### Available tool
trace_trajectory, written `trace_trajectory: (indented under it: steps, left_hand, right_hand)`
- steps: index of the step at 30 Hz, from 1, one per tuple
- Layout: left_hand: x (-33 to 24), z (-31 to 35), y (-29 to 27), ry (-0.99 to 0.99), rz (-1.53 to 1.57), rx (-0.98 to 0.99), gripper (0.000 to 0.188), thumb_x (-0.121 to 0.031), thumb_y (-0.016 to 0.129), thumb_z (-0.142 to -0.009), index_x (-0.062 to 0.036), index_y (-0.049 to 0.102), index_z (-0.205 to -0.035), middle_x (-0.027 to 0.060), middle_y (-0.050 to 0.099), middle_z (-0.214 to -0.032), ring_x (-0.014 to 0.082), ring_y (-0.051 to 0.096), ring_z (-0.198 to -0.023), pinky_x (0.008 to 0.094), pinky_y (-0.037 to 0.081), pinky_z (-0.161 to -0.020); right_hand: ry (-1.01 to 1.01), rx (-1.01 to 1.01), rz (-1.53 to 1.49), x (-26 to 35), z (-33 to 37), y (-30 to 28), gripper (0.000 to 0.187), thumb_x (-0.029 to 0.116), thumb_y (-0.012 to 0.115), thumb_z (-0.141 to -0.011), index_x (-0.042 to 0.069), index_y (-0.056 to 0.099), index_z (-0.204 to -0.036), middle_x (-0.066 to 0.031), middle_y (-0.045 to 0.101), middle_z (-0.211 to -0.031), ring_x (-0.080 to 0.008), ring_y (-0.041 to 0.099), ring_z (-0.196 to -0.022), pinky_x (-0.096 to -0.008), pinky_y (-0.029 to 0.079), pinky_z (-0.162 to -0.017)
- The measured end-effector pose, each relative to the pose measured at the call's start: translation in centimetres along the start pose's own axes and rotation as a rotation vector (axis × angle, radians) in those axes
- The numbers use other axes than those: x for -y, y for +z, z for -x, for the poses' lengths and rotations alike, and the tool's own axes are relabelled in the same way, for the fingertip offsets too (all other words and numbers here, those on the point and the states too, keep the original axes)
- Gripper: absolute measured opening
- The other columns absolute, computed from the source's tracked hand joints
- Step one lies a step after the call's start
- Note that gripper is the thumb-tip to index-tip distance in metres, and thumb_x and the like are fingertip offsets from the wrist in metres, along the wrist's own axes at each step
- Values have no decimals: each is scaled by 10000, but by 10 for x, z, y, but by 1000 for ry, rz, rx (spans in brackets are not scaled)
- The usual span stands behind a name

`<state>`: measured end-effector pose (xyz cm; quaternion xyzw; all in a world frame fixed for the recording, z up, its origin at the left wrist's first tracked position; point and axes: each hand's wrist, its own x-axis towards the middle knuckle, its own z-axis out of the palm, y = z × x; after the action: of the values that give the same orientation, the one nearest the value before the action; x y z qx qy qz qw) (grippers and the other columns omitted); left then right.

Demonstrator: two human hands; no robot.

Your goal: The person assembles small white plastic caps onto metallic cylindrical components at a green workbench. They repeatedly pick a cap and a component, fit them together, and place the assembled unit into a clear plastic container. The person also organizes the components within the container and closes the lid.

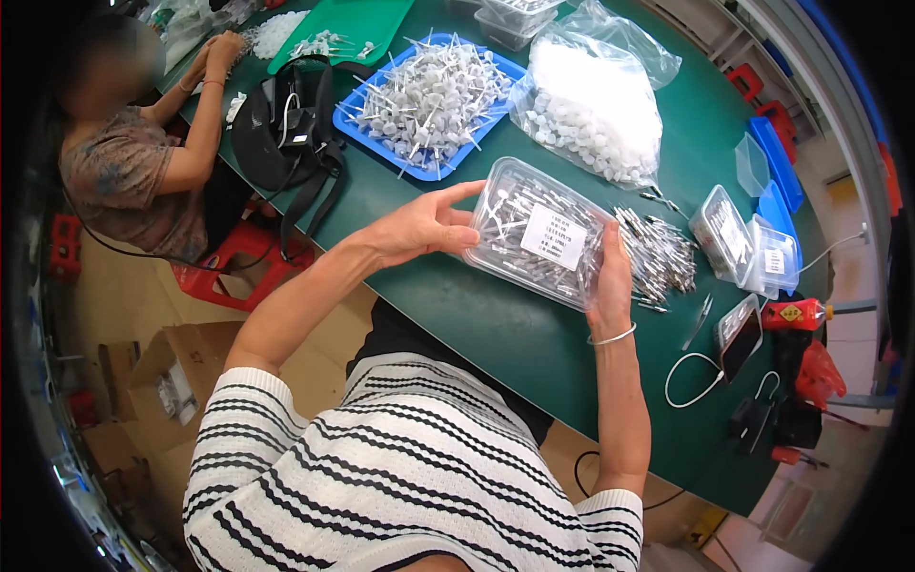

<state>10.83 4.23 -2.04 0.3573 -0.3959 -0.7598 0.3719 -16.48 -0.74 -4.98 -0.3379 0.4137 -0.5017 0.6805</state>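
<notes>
A clear plastic box (515,212) with a white label on its lid is held up over the near edge of the table. Through its walls show many thin, silvery metal parts. My left hand (429,227) grips the box's left end, thumb on the near side and index finger stretched along the far side. Around the right end my right hand (611,272) is closed, its thumb by the lid's edge. Just beyond the right hand lies a loose pile of slim metal parts (660,259).
Behind the box are a blue tray (345,122) heaped with white-headed metal pieces and a bag of white caps (596,105). A black bag (272,129) lies left. Tweezers (701,319), a phone (741,338) and clear boxes (721,234) sit right. Another person (133,181) works at far left.
</notes>
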Motion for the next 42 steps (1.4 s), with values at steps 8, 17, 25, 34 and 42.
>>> trace_trajectory:
  steps: [8, 17, 25, 34, 42]
  left_hand:
    - [25, 17, 2, -12, 114, -50, 954, -132, 766, -769, -36, 185, -1520, 184, 561, -1289, 220, 578, -1144, 353, 458, -997]
    - [30, 25, 5, -48, 141, -79, 958, -191, 725, -801, -78, 125, -1539, 140, 439, -1399, 218, 500, -1213, 367, 406, -1055]
    - [42, 19, 1, -4, 239, -95, 912, -353, 692, -876, -66, 128, -1532, 87, 332, -1502, 205, 404, -1336, 378, 378, -1097]
    - [36, 22, 14, -18, 187, -178, 810, -255, 667, -909, -61, 181, -1527, 78, 376, -1482, 189, 462, -1284, 357, 385, -1087]
    - [34, 20, 14, 70, 196, -172, 689, -222, 582, -964, -46, 204, -1512, 93, 462, -1413, 184, 491, -1271, 354, 414, -1069]
  right_hand:
    - [95, 72, 256, -1, 27, -7, 415, 330, 428, -1041, -13, 505, -1262, -96, 588, -1189, -146, 566, -1061, -295, 467, -933]
    - [181, 149, -93, 3, 36, 10, 596, 489, 264, -1037, 44, 424, -1401, -130, 551, -1276, -211, 539, -1171, -354, 453, -1005]
    - [233, 192, -300, 7, 34, 15, 614, 483, 256, -1039, 48, 332, -1465, -139, 522, -1314, -229, 531, -1199, -373, 455, -1030]
    - [155, 142, -236, 0, 34, 14, 512, 380, 307, -1056, 40, 395, -1428, -131, 558, -1274, -227, 556, -1158, -367, 463, -1002]
    - [-75, 19, -119, -16, 28, 17, 449, 308, 404, -1035, 30, 445, -1385, -111, 575, -1195, -165, 575, -1068, -317, 468, -957]
